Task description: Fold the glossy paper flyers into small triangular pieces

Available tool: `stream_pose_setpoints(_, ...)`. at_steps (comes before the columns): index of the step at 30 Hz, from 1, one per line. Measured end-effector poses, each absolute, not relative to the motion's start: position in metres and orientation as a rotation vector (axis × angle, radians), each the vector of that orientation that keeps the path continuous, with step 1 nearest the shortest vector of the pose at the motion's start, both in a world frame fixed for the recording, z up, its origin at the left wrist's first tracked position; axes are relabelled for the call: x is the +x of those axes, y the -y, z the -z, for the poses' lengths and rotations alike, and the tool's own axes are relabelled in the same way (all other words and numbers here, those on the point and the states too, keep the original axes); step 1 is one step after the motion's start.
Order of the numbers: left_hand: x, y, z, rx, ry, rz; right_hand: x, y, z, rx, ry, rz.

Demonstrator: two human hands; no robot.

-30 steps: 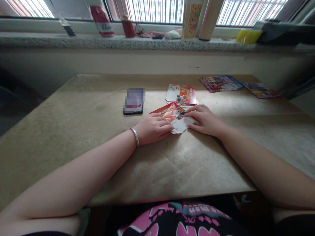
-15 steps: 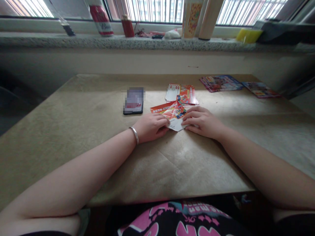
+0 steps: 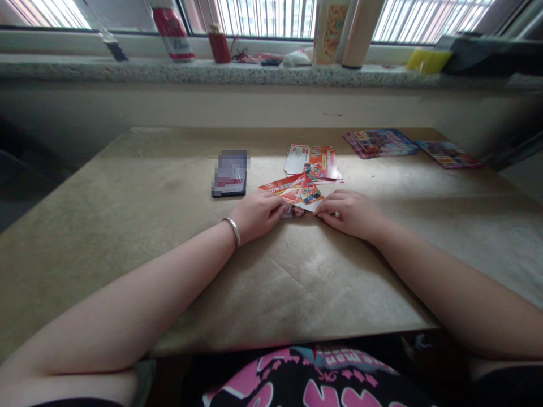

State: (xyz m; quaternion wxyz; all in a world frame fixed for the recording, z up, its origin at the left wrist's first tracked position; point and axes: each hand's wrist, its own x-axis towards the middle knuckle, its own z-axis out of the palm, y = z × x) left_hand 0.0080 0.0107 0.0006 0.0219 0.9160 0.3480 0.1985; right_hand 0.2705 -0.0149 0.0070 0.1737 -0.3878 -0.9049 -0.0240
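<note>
A red and white printed leaflet (image 3: 302, 192), partly folded into a pointed shape, lies on the table between my hands. My left hand (image 3: 258, 216), with a silver bangle on the wrist, is closed on its left part, fingertips near the lower fold. A strip with a darker printed picture shows under the leaflet beside these fingers. The fingers of my right hand (image 3: 350, 212) are bent together and pinch the leaflet's lower right corner. Just beyond the folded leaflet lies a stack of similar red and white leaflets (image 3: 324, 161).
A phone (image 3: 231, 172) lies left of the leaflets on the tan table cover (image 3: 127, 226). Two piles of colourful printed sheets, one larger (image 3: 382, 142) and one smaller (image 3: 452, 154), lie at the back right. A red can (image 3: 173, 31) and bottles stand on the windowsill (image 3: 254, 73).
The leaflet's lower white flap has been folded up, and the darker printed strip now shows below it. My right fingers have drawn together at the corner; my left hand has shifted slightly left.
</note>
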Motion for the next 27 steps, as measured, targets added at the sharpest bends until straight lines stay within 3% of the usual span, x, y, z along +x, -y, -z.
stream_pose_setpoints(8,0.011,-0.015,0.004,2.853,-1.18,-0.617,0.267,0.019,-0.003,-1.269,2.459,0.115)
stream_pose_setpoints(22,0.015,-0.017,0.005,2.88,-1.289,-0.67,0.257,0.021,-0.002,-1.173,2.571,0.187)
stream_pose_setpoints(27,0.011,-0.012,0.003,2.863,-1.101,-0.756,0.257,0.021,-0.002,-1.188,2.56,0.231)
